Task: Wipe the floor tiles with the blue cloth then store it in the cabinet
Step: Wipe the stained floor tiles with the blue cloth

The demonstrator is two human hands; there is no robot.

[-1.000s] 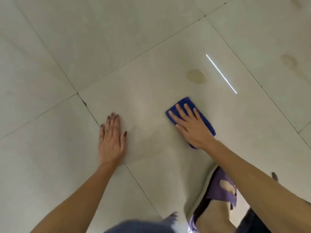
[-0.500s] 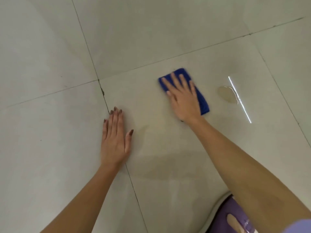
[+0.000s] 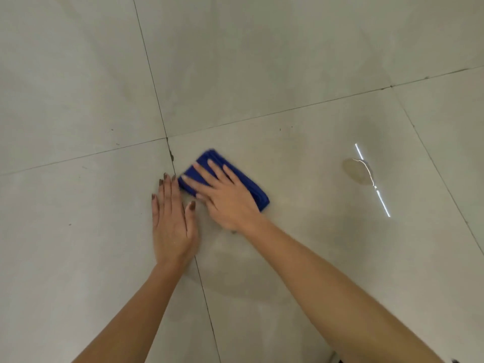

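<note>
A folded blue cloth (image 3: 255,191) lies flat on a pale floor tile (image 3: 301,244), close to where four tiles meet. My right hand (image 3: 225,197) presses down on the cloth with its fingers spread, covering most of it. My left hand (image 3: 172,221) rests palm down on the floor just left of the cloth, fingers together, almost touching the right hand's fingertips. It lies over the dark grout line (image 3: 207,305). No cabinet is in view.
A brownish wet patch (image 3: 355,170) sits on the same tile to the right of the cloth, crossed by a thin bright reflection of a light (image 3: 377,189). Small dark specks dot the tiles. Grout lines run away to the left, right and far side.
My right hand has slid the cloth to the left, from beside the wet patch to right next to my left hand. The view has shifted; the purple slipper has dropped out of view.
</note>
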